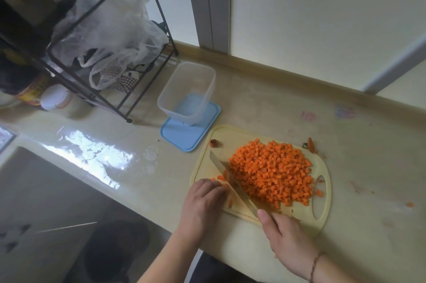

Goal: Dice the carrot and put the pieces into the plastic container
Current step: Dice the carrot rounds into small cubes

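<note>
A big heap of diced carrot [273,173] covers the pale yellow cutting board [239,136]. My right hand [284,240] grips the handle of a knife [227,175], whose blade lies along the heap's left edge. My left hand [204,200] has curled fingers over the last carrot strips [222,179] at the blade's left side. The clear plastic container [187,92] stands with nothing in it on its blue lid [184,136], behind and left of the board.
Carrot ends lie at the board's far corners [214,143] [311,144]. A black wire rack [108,56] with plastic bags stands at the back left, jars beside it. A sink [46,190] is sunk into the counter at left. Small carrot bits dot the counter at right.
</note>
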The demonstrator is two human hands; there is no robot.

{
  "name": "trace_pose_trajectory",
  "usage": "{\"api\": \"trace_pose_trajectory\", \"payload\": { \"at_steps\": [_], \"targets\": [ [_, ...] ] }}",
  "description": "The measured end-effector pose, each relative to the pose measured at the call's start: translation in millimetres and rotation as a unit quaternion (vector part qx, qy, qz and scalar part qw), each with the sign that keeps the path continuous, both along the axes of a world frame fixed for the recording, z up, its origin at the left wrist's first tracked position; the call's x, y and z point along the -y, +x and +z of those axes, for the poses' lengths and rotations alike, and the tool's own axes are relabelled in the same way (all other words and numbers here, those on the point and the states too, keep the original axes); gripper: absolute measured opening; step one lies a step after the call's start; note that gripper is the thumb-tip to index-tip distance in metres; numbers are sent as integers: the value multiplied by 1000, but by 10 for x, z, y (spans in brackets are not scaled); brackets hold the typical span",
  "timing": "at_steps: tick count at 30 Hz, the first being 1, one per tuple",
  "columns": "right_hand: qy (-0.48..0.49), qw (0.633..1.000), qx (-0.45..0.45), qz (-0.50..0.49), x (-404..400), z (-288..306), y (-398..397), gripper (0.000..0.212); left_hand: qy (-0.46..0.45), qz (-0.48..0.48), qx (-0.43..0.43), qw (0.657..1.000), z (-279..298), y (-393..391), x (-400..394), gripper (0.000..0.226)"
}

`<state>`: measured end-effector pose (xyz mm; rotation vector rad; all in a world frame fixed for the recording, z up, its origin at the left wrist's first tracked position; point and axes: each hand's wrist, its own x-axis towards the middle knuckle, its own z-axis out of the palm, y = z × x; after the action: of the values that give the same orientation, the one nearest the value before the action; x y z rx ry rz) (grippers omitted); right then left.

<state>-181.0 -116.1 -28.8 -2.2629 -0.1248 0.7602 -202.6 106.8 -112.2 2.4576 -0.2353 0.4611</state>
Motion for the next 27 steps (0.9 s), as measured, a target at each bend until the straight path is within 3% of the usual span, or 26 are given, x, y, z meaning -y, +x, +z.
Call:
{"api": "trace_pose_trajectory", "payload": {
  "at_steps": [4,17,22,27],
  "targets": [
    [9,1000,1,7,28,53,-83,61,-18,18,3,1000,-21,-51,5,11],
    [-21,998,19,59,-127,4,-66,60,-23,36,5,999,-25,-38,46,30],
    [12,999,-14,36,-92,-40,16,70,-29,43,9,999,29,-72,64,14],
    [21,999,-30,7,70,-44,-70,67,9,23,5,1000,-6,-214,127,15]
  ]
}}
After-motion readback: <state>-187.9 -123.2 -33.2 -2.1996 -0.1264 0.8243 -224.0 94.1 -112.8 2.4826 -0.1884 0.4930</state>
